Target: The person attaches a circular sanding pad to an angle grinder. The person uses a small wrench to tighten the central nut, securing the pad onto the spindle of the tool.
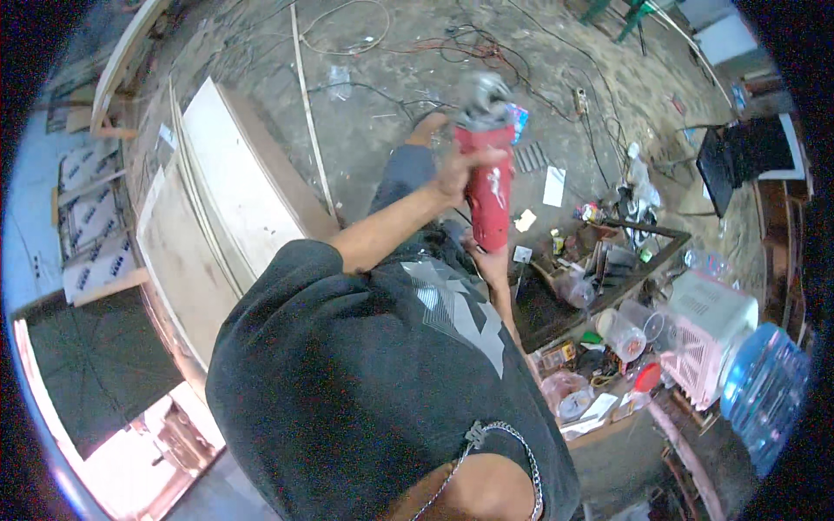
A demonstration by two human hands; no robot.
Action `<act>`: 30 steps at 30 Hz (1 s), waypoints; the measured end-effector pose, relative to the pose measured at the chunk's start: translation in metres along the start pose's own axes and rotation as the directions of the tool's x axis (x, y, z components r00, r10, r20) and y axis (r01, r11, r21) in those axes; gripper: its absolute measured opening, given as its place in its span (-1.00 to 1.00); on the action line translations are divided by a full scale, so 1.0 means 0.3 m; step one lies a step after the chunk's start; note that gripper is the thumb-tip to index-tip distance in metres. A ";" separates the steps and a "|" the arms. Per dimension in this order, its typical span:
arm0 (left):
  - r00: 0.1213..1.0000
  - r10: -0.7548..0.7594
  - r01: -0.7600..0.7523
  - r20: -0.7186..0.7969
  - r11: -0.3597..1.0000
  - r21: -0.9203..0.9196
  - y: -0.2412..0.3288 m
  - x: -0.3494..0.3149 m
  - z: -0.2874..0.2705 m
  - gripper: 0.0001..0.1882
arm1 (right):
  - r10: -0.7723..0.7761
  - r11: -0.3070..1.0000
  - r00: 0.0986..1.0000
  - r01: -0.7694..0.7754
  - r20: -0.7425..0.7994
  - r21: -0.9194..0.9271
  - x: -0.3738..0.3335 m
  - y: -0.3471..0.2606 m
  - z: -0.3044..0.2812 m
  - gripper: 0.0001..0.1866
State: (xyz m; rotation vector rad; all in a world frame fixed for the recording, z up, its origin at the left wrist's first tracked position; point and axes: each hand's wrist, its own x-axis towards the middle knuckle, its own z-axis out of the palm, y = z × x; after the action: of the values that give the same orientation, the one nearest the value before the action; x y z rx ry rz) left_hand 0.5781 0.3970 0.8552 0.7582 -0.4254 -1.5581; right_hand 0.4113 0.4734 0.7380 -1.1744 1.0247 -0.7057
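Note:
A red power tool with a grey metal head, by its shape an angle grinder, is held up in front of my body, its head pointing away from me. My left hand is wrapped around the red body below the head. At the tool's near end my right hand grips it from below, with some fingers hidden behind the casing. The metal head is smeared by motion, so a disc cannot be made out. Beneath the tool is my trousered leg.
Pale boards lean at the left. Cables trail over the rough floor ahead. At the right, a dark tray-like frame holds clutter, near plastic jars, a whitish appliance, a large blue water bottle and a black chair.

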 end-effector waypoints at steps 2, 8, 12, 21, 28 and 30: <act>0.994 0.109 -0.110 -0.014 0.986 -0.128 0.116 -0.018 -0.044 -0.54 | -0.083 0.967 0.996 0.077 -0.014 -0.243 0.061 0.020 0.017 -0.82; 0.819 0.568 -0.459 0.079 0.732 -0.503 0.511 -0.124 -0.201 -0.28 | -0.186 0.771 0.976 0.218 0.116 -0.598 0.252 0.122 0.000 -0.77; 0.577 0.814 -0.741 0.065 0.555 -0.378 0.715 -0.205 -0.410 -0.17 | -0.069 0.692 0.984 0.166 0.164 -0.702 0.411 0.287 -0.017 -0.80; 0.347 0.929 -0.841 -0.132 0.246 -0.481 1.242 -0.321 -0.843 -0.27 | -0.038 0.644 0.992 -0.068 -0.120 -0.762 0.773 0.192 0.245 -0.66; 0.273 0.913 -0.849 -0.302 0.082 -0.522 1.457 -0.208 -1.100 -0.23 | -0.279 0.922 0.813 0.077 -0.512 -0.379 1.246 -0.104 0.378 -0.64; 0.252 0.897 -0.868 -0.362 0.043 -0.495 1.497 -0.181 -1.172 -0.23 | -0.229 0.945 0.835 0.315 -0.501 0.093 1.406 -0.182 0.331 -0.66</act>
State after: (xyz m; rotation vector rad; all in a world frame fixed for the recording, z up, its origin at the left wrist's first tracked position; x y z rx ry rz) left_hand 1.1460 0.4433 0.9163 -0.1886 -0.2640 -0.3528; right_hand 0.6731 0.1283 0.6819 -1.0204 1.1889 -1.3436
